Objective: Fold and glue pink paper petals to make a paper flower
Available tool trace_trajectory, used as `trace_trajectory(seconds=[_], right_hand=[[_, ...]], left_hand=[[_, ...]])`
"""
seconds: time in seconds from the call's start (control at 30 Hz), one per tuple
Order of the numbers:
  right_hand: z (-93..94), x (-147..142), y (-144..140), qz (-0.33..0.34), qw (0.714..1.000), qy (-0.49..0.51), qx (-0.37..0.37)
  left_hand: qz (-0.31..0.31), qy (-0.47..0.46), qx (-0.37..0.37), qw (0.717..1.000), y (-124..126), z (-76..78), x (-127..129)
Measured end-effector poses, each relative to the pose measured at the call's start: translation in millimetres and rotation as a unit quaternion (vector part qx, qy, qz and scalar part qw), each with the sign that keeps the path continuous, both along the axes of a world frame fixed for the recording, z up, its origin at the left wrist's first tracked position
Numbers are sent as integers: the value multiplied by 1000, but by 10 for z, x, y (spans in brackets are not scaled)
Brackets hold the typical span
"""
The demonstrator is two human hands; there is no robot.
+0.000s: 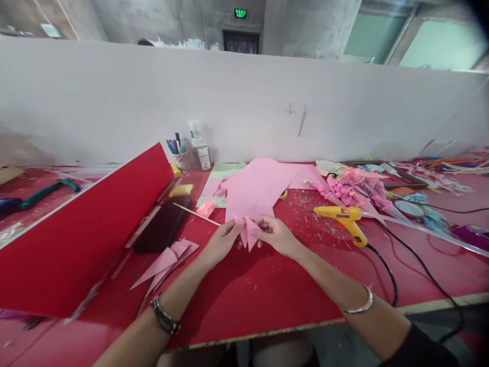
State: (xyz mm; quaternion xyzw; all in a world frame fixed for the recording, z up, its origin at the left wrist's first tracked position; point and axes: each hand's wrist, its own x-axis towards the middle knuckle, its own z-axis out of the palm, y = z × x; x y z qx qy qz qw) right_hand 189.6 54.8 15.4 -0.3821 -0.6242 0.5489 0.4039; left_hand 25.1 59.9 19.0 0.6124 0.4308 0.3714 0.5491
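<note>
A small folded piece of pink paper point(249, 235) with two pointed flaps is held between both hands, over the red table near its front. My left hand point(226, 237) pinches its left flap, thumb in front and fingers partly hidden behind. My right hand point(275, 233) grips the right flap the same way. Just beyond the hands lie large pink paper sheets point(260, 186) on a light green sheet point(208, 191). A thin wooden stick point(194, 213) points towards my left hand. More folded pink paper pieces point(168, 262) lie to the left of my left forearm.
A yellow glue gun point(344, 219) lies on the right, its black cable point(385, 270) running off the front edge. Pink paper bundles with pompoms point(351, 188) sit behind it. On the left are a black phone point(162, 227), a leaning red board point(95, 224), a pen cup point(181, 160) and a bottle point(200, 150).
</note>
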Motion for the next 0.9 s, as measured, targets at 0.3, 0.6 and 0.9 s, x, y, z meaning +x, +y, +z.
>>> trace_trajectory(seconds=[0.3,0.6,0.9], right_hand=[[-62,-3,17,-33,999,8,41],[-45,-8,-16,55,997,-46,-11],[-23,9,-34,69,994,-85,10]], left_hand=[[-8,63,71,995,-15,49,2],[-19,46,99,994,-16,91,-5],[-39,1,80,996,-18,86,-7]])
